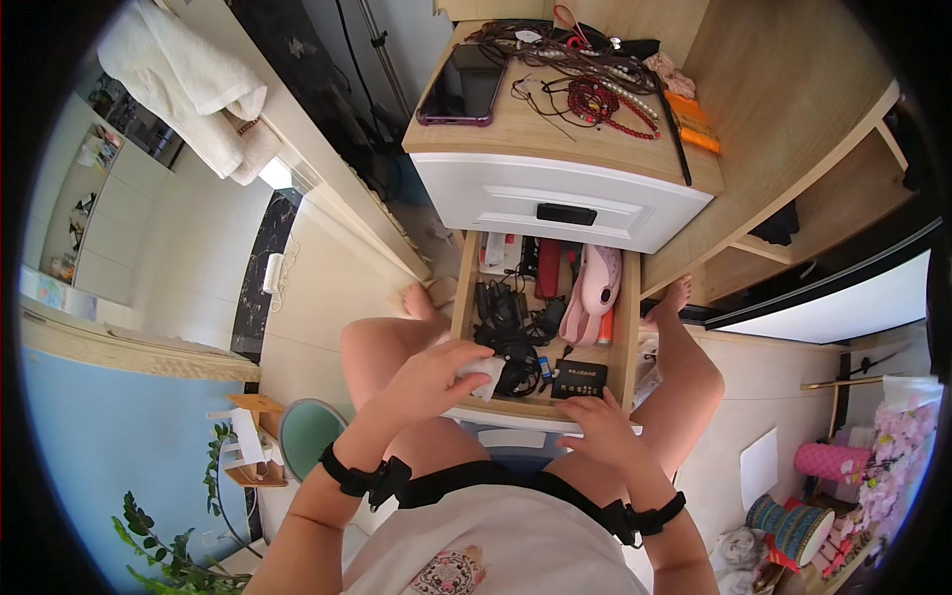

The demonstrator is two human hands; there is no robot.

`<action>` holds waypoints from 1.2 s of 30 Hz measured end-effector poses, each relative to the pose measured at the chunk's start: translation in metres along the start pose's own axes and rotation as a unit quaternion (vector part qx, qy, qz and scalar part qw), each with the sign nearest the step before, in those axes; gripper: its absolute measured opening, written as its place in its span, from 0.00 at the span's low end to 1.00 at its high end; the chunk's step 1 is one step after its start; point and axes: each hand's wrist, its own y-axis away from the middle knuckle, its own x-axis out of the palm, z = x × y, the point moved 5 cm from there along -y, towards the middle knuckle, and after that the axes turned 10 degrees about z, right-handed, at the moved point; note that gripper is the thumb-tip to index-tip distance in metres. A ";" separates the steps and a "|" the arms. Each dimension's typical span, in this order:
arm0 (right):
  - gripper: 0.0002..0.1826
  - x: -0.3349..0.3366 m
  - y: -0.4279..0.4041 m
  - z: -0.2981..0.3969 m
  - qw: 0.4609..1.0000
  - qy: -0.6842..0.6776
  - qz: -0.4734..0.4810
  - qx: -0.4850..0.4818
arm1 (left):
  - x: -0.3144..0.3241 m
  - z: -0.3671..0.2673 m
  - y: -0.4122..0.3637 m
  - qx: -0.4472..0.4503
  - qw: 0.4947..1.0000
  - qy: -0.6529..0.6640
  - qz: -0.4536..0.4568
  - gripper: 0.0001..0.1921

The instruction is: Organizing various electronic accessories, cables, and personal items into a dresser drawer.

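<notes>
A pulled-out wooden drawer (632,320) lies between my knees. My left hand (428,379) pinches a crumpled white tissue or cloth (485,373) over its front left corner. My right hand (601,428) rests on the drawer's front edge with its fingers apart, close to a black booklet (579,381) that bears gold writing. Tangled black cables and adapters (509,320) fill the drawer's left and middle. Behind the booklet lies a pink device with a strap (601,279). A dark red case (548,268) sits towards the back, and a small blue item (544,367) is near the front.
Above is a shut white drawer (506,197) with a black handle. The cabinet top (520,134) carries a phone (465,83), beaded necklaces (595,104), cords and an orange packet (692,123). A wooden panel (773,126) stands at right. A round green-topped object (312,439) is at left.
</notes>
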 end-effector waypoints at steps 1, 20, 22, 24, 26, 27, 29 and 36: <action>0.30 0.005 -0.004 -0.001 1.000 0.005 0.003 0.003 | 0.001 -0.001 0.001 0.001 1.000 0.000 0.006 0.15; 0.19 -0.026 -0.020 0.008 0.986 0.052 -0.158 0.029 | 0.001 0.008 0.014 0.010 1.000 -0.006 -0.019 0.14; 0.18 -0.027 -0.026 0.003 0.980 0.077 -0.182 0.022 | -0.002 0.009 0.016 0.018 0.999 -0.007 -0.027 0.14; 0.18 -0.034 -0.028 0.005 0.975 0.097 -0.199 0.016 | -0.003 0.009 0.019 0.021 0.999 -0.003 -0.033 0.15; 0.15 -0.046 -0.029 0.007 0.972 0.068 -0.217 0.053 | -0.004 0.005 0.023 0.033 0.998 -0.021 -0.044 0.15; 0.15 -0.050 -0.031 0.009 0.973 0.070 -0.213 0.050 | -0.004 0.008 0.025 0.030 0.998 -0.018 -0.048 0.15; 0.14 -0.058 -0.030 0.008 0.957 0.086 -0.271 0.060 | 0.000 0.015 0.029 0.027 0.998 -0.010 -0.053 0.15; 0.11 -0.071 -0.033 0.014 0.955 0.058 -0.291 0.026 | -0.002 0.023 0.044 0.018 0.997 0.021 -0.067 0.14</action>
